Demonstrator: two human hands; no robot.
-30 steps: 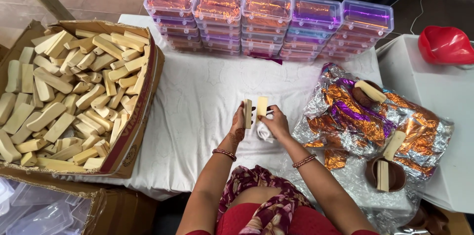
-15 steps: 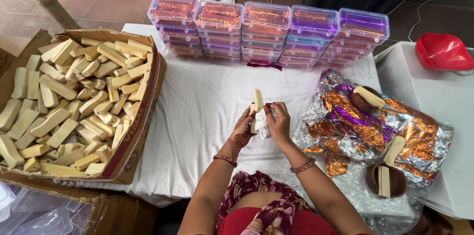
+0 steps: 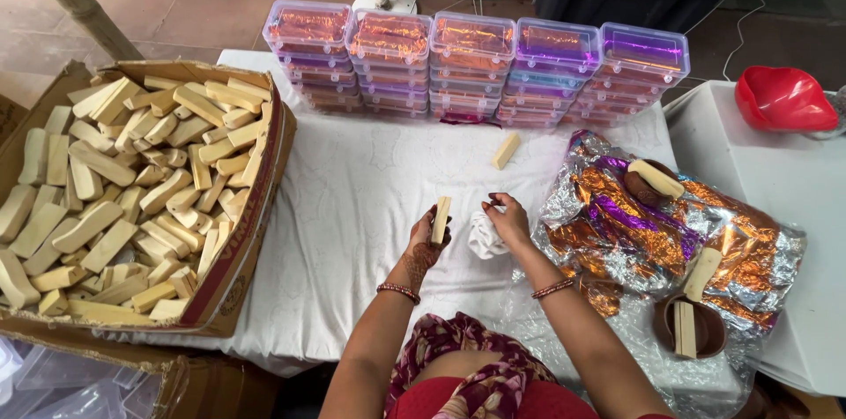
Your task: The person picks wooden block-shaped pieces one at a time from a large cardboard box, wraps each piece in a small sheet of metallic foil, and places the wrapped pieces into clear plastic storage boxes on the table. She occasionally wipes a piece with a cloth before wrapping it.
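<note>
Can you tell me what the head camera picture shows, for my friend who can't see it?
A person's left hand holds a pale wooden stick upright over a white cloth table, while the right hand touches a white rag. A cardboard box of sticks sits left, shiny foil right.

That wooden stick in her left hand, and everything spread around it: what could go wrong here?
The left hand pinches the wooden stick by its lower end only, so it might slip. The loose stick lies alone on the white cloth and could get knocked. The foil sheets overhang the edge and may slide.
</note>
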